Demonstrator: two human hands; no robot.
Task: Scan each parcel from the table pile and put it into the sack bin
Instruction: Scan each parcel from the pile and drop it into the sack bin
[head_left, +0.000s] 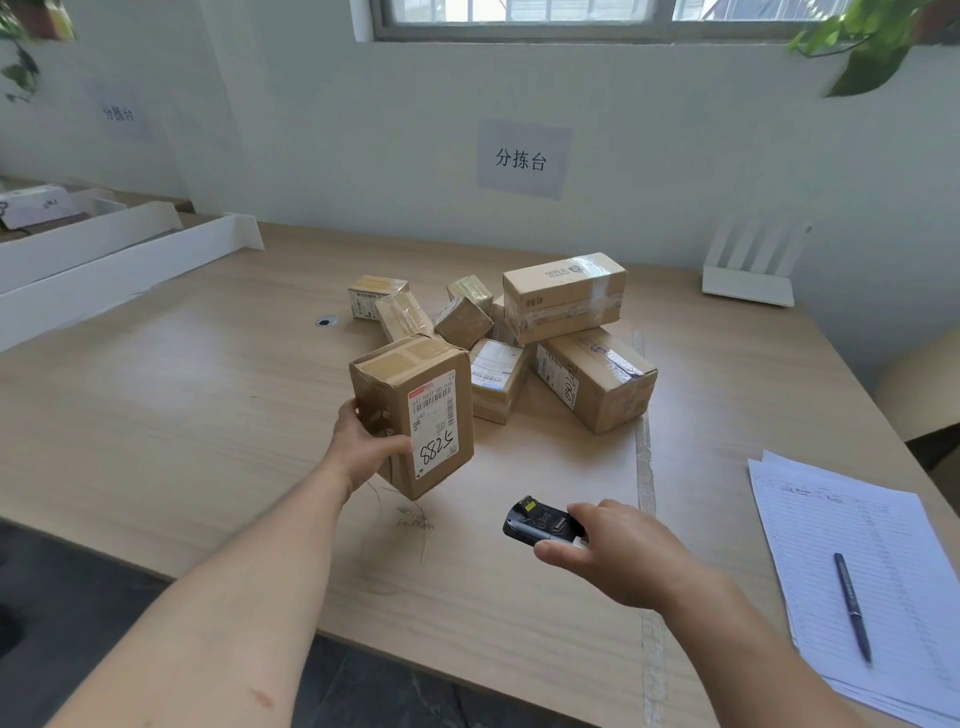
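Two hands are busy here, and they are well apart from each other. The left hand (363, 449) grips a brown parcel (387, 384) by its side, with the thumb on the front. It holds the parcel up in the air, a bit tilted, over the table (182, 389). The white label (435, 423) on the parcel faces the person.

The right hand (628, 553) has its fingers curled round a small black scanner (537, 522). The scanner is low and near the parcel but does not touch it. The pile (563, 296) of other parcels sits behind, in the middle of the table.

This looks like the scan step. The scanner tip seems to point up toward the parcel, not right at the label. I think the next move is to aim the tip at the black bars and hold both things steady. After that the parcel goes in the sack bin, which I cannot see here.
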